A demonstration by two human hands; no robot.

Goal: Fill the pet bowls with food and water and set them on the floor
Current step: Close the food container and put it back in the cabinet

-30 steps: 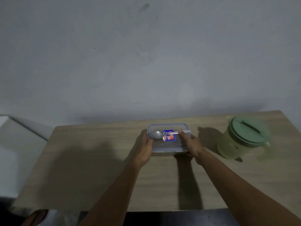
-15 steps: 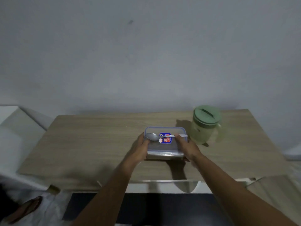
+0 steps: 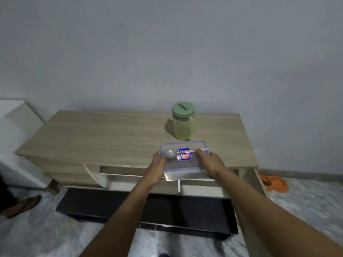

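**Holding the food box, nothing filled yet**

The left hand [image 3: 156, 168] and the right hand [image 3: 209, 162] each grip one end of the clear plastic box with a blue-edged lid [image 3: 182, 164], over the pale wooden table [image 3: 111, 134] at its front edge. A shiny metal spoon [image 3: 168, 154] lies on the smooth lid. The see-through jug with a round green lid [image 3: 183, 125] stands at 12 o'clock, lid on.

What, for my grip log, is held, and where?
The clear container, by its ends: left hand one end, right hand the other, thumb over the spoon handle.
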